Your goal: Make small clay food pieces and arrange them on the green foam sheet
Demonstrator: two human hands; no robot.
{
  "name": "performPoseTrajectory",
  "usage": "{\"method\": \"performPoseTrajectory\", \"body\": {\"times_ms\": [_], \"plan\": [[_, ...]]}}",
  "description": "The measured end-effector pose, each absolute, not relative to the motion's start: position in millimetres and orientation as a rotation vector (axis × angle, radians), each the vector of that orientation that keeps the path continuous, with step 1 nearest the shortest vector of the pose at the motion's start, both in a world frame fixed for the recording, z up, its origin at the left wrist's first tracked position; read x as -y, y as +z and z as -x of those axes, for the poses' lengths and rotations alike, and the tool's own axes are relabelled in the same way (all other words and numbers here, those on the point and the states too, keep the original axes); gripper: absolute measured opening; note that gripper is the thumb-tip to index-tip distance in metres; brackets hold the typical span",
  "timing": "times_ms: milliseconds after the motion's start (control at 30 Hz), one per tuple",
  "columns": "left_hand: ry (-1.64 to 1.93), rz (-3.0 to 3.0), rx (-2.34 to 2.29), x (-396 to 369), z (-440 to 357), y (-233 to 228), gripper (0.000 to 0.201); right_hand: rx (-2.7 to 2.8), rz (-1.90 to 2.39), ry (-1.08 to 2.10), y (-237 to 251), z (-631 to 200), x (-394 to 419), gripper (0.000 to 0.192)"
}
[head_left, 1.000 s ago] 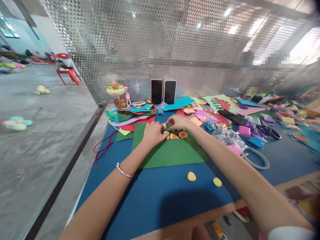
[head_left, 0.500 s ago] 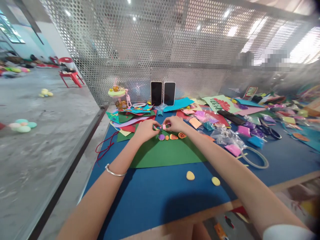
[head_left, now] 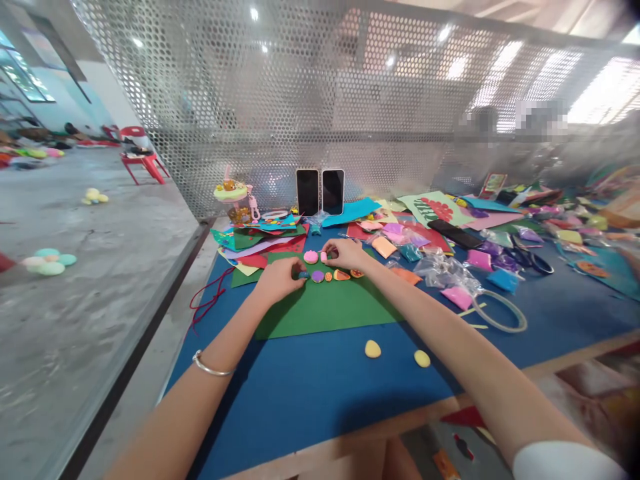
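Observation:
A green sheet (head_left: 320, 310) of paper lies on the blue tabletop. My left hand (head_left: 281, 279) pinches a small dark-blue clay piece (head_left: 303, 275) at the left end of a row on the sheet. My right hand (head_left: 345, 255) grips a small pink-and-white clay piece (head_left: 323, 256) just above the row. Beside it rests a scalloped pink clay piece (head_left: 311, 257). The row also has a purple disc (head_left: 317, 276), a small orange disc (head_left: 329, 277), an orange wedge (head_left: 341, 275) and a pizza-like disc (head_left: 356, 273), which my right hand partly covers.
Two yellow clay ovals (head_left: 373, 349) lie nearer the table's front edge. Bagged clay (head_left: 457, 297), a clear ring (head_left: 500, 312) and a black case-like object (head_left: 455, 234) are to the right. Two phones (head_left: 307, 192) stand against the perforated metal screen (head_left: 280, 107). Red cord (head_left: 214, 293) lies left.
My left hand has moved left and nearer to me, from beside the right hand to the row's left end. The scalloped pink piece now shows. My right hand stays nearly in place.

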State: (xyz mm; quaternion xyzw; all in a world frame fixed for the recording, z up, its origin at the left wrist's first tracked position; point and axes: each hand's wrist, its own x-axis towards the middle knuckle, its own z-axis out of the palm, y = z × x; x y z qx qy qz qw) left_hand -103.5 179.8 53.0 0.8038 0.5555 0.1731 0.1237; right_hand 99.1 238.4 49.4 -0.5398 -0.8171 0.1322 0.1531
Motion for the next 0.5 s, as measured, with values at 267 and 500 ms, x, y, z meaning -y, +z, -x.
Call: {"method": "performPoseTrajectory", "body": {"times_ms": [267, 500], "plan": [[0.576, -2.339, -1.618, -171, 106, 40, 0.031, 2.332, 1.507, 0.363, 47, -101, -236, 0.032], [0.61, -2.373, -1.618, -170, 104, 37, 0.037, 2.325, 1.371, 0.296, 64, -113, -216, 0.034]]}}
